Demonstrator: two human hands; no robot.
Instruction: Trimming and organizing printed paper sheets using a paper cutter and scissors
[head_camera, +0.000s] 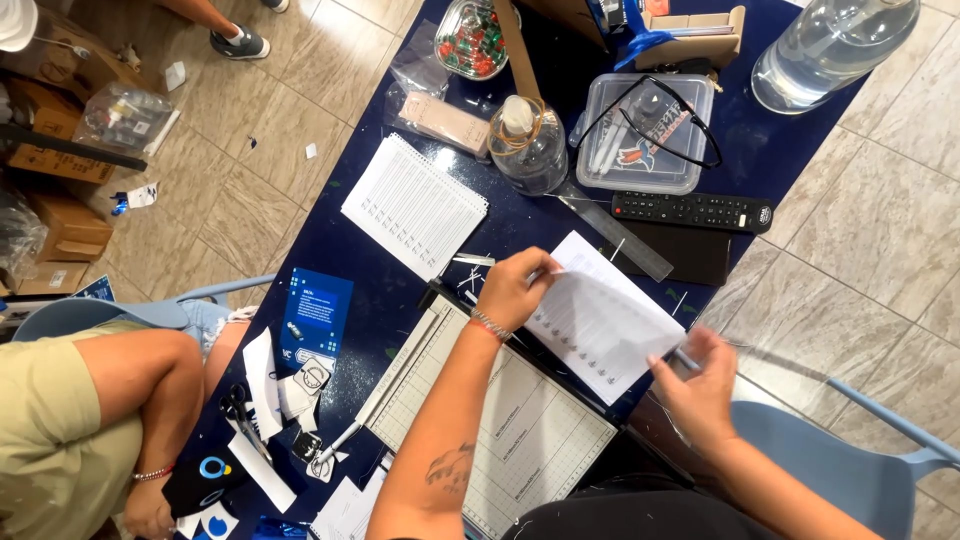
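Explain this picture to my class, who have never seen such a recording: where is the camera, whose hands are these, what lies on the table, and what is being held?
There is no machine here. One camera sits on a person's head and looks straight down at their own two bare hands. The left hand, with a bracelet at the wrist, and the right hand hold a white printed sheet by opposite edges above a gridded cutting board. The right hand also seems to hold something thin; what it is cannot be told. On the dark blue table lie a spiral notepad, a metal ruler, a black remote control, a clear plastic box with glasses on it, and a small round bottle. At the left sits another person, beside paper cut-outs.
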